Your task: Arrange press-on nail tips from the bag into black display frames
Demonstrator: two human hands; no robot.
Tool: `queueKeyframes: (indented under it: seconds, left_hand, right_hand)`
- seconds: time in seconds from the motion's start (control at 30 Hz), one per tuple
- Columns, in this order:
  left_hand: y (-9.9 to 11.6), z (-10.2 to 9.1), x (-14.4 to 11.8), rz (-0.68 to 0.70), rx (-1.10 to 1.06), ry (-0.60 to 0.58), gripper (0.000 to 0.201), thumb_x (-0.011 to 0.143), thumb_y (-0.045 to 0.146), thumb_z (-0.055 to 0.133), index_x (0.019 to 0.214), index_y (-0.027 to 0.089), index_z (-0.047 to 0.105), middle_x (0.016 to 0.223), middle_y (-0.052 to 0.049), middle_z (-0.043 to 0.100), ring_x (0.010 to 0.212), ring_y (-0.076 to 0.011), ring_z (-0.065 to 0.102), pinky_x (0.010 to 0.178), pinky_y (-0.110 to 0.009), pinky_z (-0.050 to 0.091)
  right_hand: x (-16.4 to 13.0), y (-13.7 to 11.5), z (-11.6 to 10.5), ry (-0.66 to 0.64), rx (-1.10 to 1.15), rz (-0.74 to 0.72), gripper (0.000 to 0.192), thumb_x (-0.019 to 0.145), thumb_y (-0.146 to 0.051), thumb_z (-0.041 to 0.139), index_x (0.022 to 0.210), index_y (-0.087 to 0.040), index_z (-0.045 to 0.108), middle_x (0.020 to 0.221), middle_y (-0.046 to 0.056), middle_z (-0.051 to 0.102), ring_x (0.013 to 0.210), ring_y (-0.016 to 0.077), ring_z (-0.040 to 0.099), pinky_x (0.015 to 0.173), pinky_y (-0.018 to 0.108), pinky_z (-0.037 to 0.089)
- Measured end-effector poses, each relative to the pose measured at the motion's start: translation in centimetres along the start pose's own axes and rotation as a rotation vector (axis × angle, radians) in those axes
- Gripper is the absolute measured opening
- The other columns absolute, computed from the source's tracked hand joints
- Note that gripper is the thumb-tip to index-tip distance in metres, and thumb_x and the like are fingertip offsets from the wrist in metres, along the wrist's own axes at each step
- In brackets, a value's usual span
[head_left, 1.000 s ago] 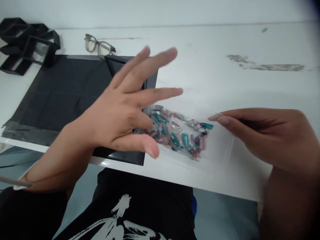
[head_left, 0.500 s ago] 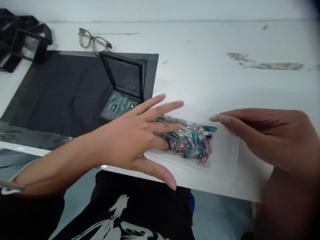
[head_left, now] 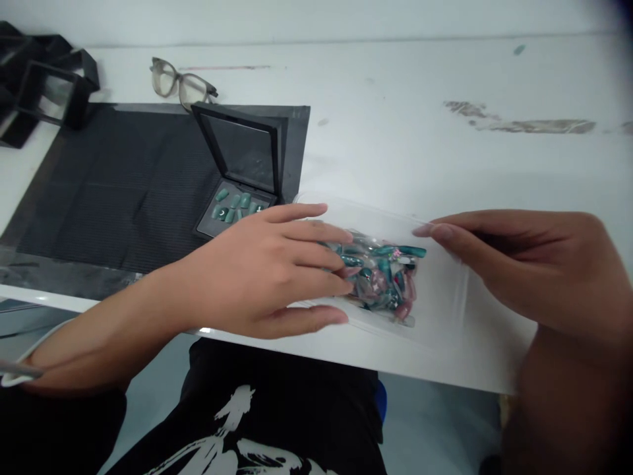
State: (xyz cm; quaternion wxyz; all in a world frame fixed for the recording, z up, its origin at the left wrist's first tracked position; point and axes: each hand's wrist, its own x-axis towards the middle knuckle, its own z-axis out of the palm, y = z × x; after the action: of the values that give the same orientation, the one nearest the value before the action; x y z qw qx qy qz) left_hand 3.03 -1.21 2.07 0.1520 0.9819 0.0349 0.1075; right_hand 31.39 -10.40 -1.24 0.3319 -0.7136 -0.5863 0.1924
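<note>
A shallow clear plastic box [head_left: 442, 310] lies near the table's front edge with a heap of press-on nails [head_left: 383, 280] in it, teal, pink and clear. Over the left part of this heap is my left hand [head_left: 277, 267], palm down, fingers stretched out and their tips at the nails. My right hand [head_left: 534, 264] pinches the far right rim of the box between thumb and forefinger. Left of the box, a black display case [head_left: 237, 145] stands with its clear-windowed lid raised. Several green nails [head_left: 236, 201] lie in rows inside, partly behind my left hand.
Under the display case is a black ribbed mat [head_left: 123, 178]. A pair of glasses [head_left: 180, 82] rests behind it. Several black frame-like cases [head_left: 49, 86] are piled at the back left. Brown tape remnants [head_left: 539, 125] mark the white table [head_left: 386, 145] at the right.
The fingers of my left hand have drawn closer together and its thumb has moved up toward them. The nails under it have shifted slightly. My right hand keeps its pinch on the rim.
</note>
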Motion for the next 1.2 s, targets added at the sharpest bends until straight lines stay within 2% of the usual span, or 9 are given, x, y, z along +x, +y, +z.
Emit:
queueKeyframes:
  seconds: [0.1,0.33,0.5,0.63,0.7,0.83,1.03,1.2]
  left_hand:
    - [-0.5,0.1,0.0,-0.032,0.007,0.075,0.018,0.097,0.026,0.057,0.106,0.023,0.073,0.114,0.003,0.077,0.127,-0.0177,0.064,0.121,-0.039,0.042]
    - [-0.9,0.1,0.5,-0.108,-0.136,0.234,0.015,0.089,0.015,0.063,0.097,0.024,0.07,0.101,0.004,0.079,0.106,-0.016,0.074,0.1,-0.03,0.057]
    - [-0.4,0.0,0.5,-0.252,-0.273,0.315,0.013,0.083,0.01,0.066,0.084,0.02,0.059,0.095,0.003,0.077,0.089,-0.0132,0.074,0.084,-0.026,0.06]
    - [-0.4,0.3,0.5,-0.293,-0.256,0.329,0.017,0.083,0.013,0.067,0.097,0.021,0.06,0.097,0.002,0.076,0.086,-0.0131,0.074,0.079,-0.024,0.06]
    - [-0.5,0.5,0.5,-0.285,-0.207,0.324,0.021,0.083,0.012,0.065,0.101,0.022,0.063,0.097,0.003,0.077,0.085,-0.0127,0.074,0.079,-0.025,0.06]
    - [-0.3,0.7,0.6,-0.185,-0.137,0.39,0.02,0.082,0.009,0.061,0.096,0.022,0.067,0.093,0.004,0.078,0.083,-0.0125,0.074,0.079,-0.025,0.061]
    - [0.0,0.6,1.0,-0.098,-0.183,0.502,0.019,0.082,0.01,0.061,0.091,0.026,0.064,0.085,0.006,0.077,0.073,-0.0124,0.072,0.068,-0.027,0.062]
    - [-0.2,1.0,0.6,-0.1,-0.208,0.556,0.026,0.081,0.011,0.06,0.097,0.031,0.06,0.088,0.006,0.076,0.074,-0.0118,0.073,0.07,-0.027,0.063]
  right_hand:
    - [0.0,0.1,0.0,-0.009,0.003,-0.005,0.021,0.078,-0.05,0.074,0.082,-0.031,0.082,0.085,0.001,0.079,0.075,0.02,0.073,0.058,0.029,0.054]
    - [0.1,0.1,0.1,-0.008,-0.003,-0.012,0.02,0.078,-0.053,0.073,0.082,-0.035,0.081,0.085,-0.002,0.079,0.074,0.0195,0.073,0.054,0.028,0.053]
    - [0.0,0.2,0.0,-0.027,-0.006,-0.033,0.023,0.079,-0.055,0.072,0.082,-0.035,0.081,0.084,-0.001,0.079,0.067,0.0174,0.07,0.049,0.028,0.048]
    - [0.1,0.4,0.0,-0.027,-0.004,-0.035,0.023,0.078,-0.055,0.072,0.082,-0.034,0.081,0.083,-0.001,0.079,0.067,0.0175,0.07,0.05,0.027,0.048]
    - [0.1,0.5,0.1,-0.03,-0.004,-0.042,0.023,0.079,-0.055,0.072,0.083,-0.035,0.081,0.083,-0.002,0.079,0.067,0.0174,0.07,0.05,0.027,0.048]
    - [0.1,0.6,0.1,-0.041,-0.013,-0.046,0.023,0.079,-0.055,0.072,0.081,-0.034,0.081,0.082,-0.001,0.079,0.065,0.0169,0.069,0.048,0.027,0.047]
    - [0.0,0.4,-0.1,-0.035,-0.007,-0.043,0.024,0.079,-0.055,0.072,0.082,-0.033,0.081,0.082,0.001,0.078,0.068,0.0187,0.07,0.051,0.029,0.049]
    - [0.1,0.5,-0.2,-0.034,-0.007,-0.037,0.024,0.079,-0.055,0.073,0.082,-0.033,0.081,0.082,0.001,0.078,0.07,0.0198,0.071,0.053,0.03,0.051]
